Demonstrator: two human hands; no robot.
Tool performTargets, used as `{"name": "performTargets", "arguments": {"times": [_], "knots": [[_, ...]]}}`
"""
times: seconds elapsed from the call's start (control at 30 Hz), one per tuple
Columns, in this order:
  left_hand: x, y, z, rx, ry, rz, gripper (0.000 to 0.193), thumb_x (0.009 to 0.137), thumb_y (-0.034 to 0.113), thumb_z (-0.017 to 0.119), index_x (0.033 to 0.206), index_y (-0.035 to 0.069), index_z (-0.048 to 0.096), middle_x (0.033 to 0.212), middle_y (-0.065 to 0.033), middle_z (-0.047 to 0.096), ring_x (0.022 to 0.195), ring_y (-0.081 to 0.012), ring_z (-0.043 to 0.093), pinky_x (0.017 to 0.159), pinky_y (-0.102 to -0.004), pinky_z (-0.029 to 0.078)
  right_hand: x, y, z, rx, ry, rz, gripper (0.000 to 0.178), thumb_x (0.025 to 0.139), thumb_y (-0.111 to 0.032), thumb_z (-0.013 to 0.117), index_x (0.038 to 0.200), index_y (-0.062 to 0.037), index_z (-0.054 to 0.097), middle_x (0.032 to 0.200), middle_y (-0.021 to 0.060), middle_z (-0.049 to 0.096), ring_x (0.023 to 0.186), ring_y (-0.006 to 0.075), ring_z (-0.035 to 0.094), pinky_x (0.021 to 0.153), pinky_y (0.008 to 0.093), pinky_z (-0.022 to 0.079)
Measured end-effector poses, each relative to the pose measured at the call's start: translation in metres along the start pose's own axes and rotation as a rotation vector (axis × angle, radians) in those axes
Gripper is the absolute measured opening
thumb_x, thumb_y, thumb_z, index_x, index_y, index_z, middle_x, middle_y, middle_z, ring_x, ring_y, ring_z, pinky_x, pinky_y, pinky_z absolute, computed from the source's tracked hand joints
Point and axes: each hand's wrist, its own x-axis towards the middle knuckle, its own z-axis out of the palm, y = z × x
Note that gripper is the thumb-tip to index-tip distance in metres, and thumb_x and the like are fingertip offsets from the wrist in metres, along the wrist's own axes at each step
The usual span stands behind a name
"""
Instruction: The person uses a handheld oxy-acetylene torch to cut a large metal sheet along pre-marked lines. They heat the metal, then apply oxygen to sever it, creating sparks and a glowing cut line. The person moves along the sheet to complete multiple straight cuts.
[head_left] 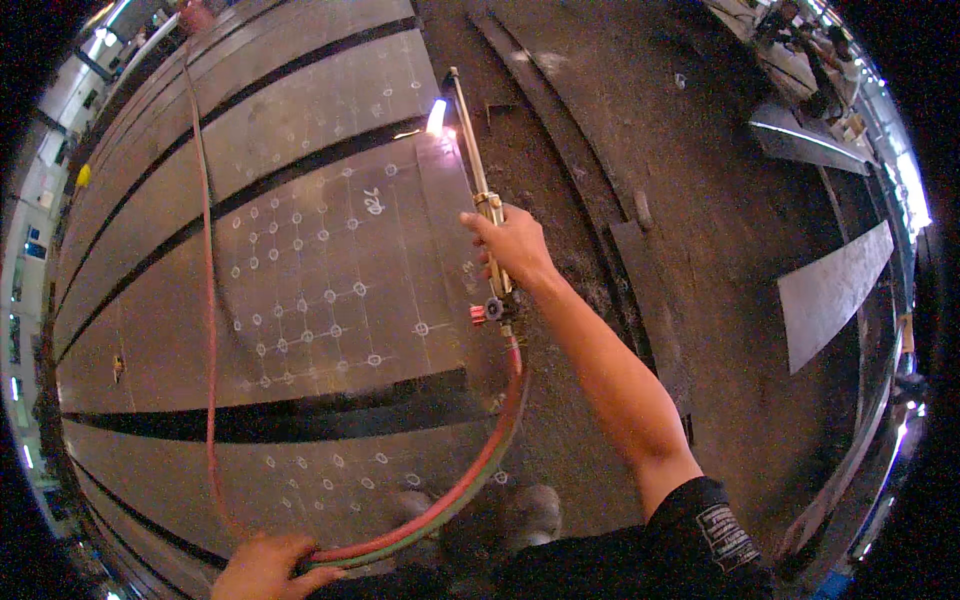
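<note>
My right hand [513,245] is wrapped round the brass handle of a cutting torch [473,145], whose long tube points away from me. A bright flame [437,118] burns near its tip, over the far right corner of a flat steel plate [310,180]. A red valve knob [478,314] sits at the handle's rear. From there a red and green twin hose [470,480] curves down to my left hand [268,568], which is closed round it at the lower edge. Chalk circles and lines mark the plate.
Several more steel plates lie side by side on the left, with dark gaps between them. A red hose [208,270] runs across them. Long metal strips [560,110] and a pale plate piece [835,295] lie on the dark floor at right. A person [838,65] is far right.
</note>
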Motion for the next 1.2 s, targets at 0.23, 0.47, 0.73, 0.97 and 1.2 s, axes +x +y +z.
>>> {"name": "performTargets", "arguments": {"times": [0.23,0.47,0.73,0.97,1.2], "knots": [[-0.065,-0.078,-0.001,-0.076,0.266,-0.22,0.036,0.083,0.035,0.072,0.085,0.0,0.064,0.073,-0.0106,0.065,0.065,-0.0195,0.061,0.059,-0.0346,0.047,-0.022,-0.015,0.078,0.796,-0.297,0.358,0.038,0.088,-0.039,0.065,0.109,-0.0075,0.059,0.08,0.009,0.061,0.057,0.0158,0.055,0.046,0.0319,0.048],[-0.088,-0.126,0.021,-0.203,0.926,-0.193,0.045,0.096,0.031,0.054,0.059,0.008,0.045,0.052,-0.0016,0.037,0.051,-0.0121,0.033,0.047,-0.0339,0.028,-0.059,0.043,0.139,1.418,-0.529,0.508,0.039,0.096,-0.037,0.053,0.12,-0.0064,0.053,0.075,0.0028,0.053,0.055,0.0104,0.046,0.045,0.026,0.042],[-0.105,-0.108,0.029,0.105,1.165,-0.039,0.044,0.094,0.024,0.059,0.061,-0.001,0.044,0.053,-0.0087,0.034,0.051,-0.0183,0.037,0.051,-0.0379,0.033,-0.067,0.064,0.155,1.652,-0.634,0.481,0.042,0.097,-0.039,0.051,0.123,-0.0054,0.052,0.074,0.0012,0.05,0.053,0.0075,0.043,0.047,0.0226,0.04],[-0.107,-0.108,0.034,0.144,1.157,-0.103,0.039,0.092,0.022,0.061,0.063,-0.003,0.053,0.056,-0.0114,0.042,0.054,-0.0216,0.042,0.054,-0.04,0.035,-0.064,0.069,0.156,1.626,-0.635,0.475,0.044,0.097,-0.041,0.051,0.124,-0.0069,0.053,0.075,0.0012,0.052,0.053,0.0076,0.044,0.046,0.0229,0.04],[-0.106,-0.097,0.031,0.089,1.072,-0.147,0.04,0.093,0.023,0.061,0.064,-0.004,0.053,0.056,-0.0106,0.042,0.054,-0.0204,0.041,0.054,-0.0386,0.036,-0.064,0.07,0.157,1.595,-0.652,0.493,0.043,0.096,-0.041,0.051,0.123,-0.0065,0.054,0.075,0.0013,0.052,0.053,0.0078,0.044,0.046,0.0233,0.041]]}}
